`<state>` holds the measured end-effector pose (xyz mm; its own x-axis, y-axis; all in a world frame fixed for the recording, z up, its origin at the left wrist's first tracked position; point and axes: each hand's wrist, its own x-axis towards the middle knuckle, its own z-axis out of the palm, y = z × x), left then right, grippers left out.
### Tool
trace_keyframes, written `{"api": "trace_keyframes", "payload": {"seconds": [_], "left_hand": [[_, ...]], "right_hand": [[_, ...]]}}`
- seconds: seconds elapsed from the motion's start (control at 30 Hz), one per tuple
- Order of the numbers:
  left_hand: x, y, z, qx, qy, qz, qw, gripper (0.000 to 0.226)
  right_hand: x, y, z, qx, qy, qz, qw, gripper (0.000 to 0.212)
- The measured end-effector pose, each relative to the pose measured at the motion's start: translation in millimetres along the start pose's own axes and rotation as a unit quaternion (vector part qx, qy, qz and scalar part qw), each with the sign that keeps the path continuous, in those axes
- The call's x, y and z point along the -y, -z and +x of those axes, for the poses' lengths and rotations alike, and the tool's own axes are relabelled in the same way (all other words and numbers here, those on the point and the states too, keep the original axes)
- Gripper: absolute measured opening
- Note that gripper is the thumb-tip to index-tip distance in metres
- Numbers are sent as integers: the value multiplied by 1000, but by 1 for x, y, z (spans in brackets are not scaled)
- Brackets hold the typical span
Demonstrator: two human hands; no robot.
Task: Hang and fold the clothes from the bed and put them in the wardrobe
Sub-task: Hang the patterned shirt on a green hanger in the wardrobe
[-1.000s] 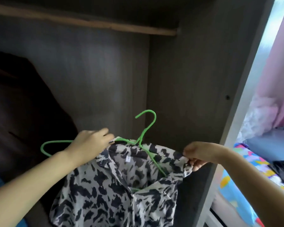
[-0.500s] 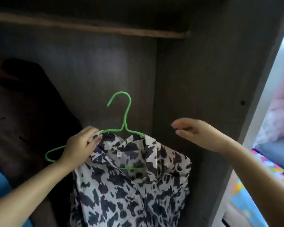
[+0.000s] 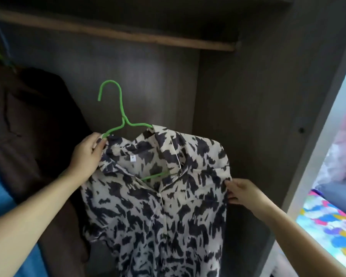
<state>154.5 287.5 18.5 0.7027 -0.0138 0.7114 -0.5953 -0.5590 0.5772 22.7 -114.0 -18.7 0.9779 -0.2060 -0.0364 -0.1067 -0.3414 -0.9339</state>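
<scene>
1 cream shirt [image 3: 158,206] with dark blotches hangs on a green hanger [image 3: 119,114] inside the wardrobe [image 3: 258,96], below its rail [image 3: 128,35]. Left hand [image 3: 86,156] pinches the collar; right hand [image 3: 243,191] pinches the sleeve. A brown garment [image 3: 28,126] hangs left of the shirt.

Inside a dark wardrobe [image 3: 248,96], a left hand [image 3: 86,156] grips a green hanger [image 3: 120,108] and the collar of a black-and-cream patterned shirt [image 3: 158,206]. A right hand [image 3: 242,191] pinches the shirt's right edge. A wooden rail [image 3: 116,34] runs above; a dark brown garment [image 3: 28,120] hangs at left.
</scene>
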Motion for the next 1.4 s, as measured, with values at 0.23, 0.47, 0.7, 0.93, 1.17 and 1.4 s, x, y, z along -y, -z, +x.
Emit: {"api": "trace_keyframes", "payload": {"seconds": [0.23, 0.47, 0.7, 0.93, 1.17, 1.4], "left_hand": [[21, 0, 3, 12, 44, 201, 979, 23], [-17, -17, -16, 22, -50, 140, 989, 19], [-12, 11, -28, 35, -71, 19, 997, 29], [-42, 5, -34, 28, -91, 84, 992, 13], [-76, 6, -60, 233, -48, 29, 971, 11], [-66, -10, -66, 109, -67, 26, 991, 12]], "right_hand": [[11, -24, -35, -228, 242, -58, 941, 29], [1, -62, -24, 170, 209, -341, 901, 28], [16, -38, -22, -38, 20, 213, 976, 33], [57, -94, -46, -149, 109, -269, 945, 68], [68, -70, -3, -209, 70, -100, 970, 8], [116, -137, -40, 57, 207, -141, 966, 16]]}}
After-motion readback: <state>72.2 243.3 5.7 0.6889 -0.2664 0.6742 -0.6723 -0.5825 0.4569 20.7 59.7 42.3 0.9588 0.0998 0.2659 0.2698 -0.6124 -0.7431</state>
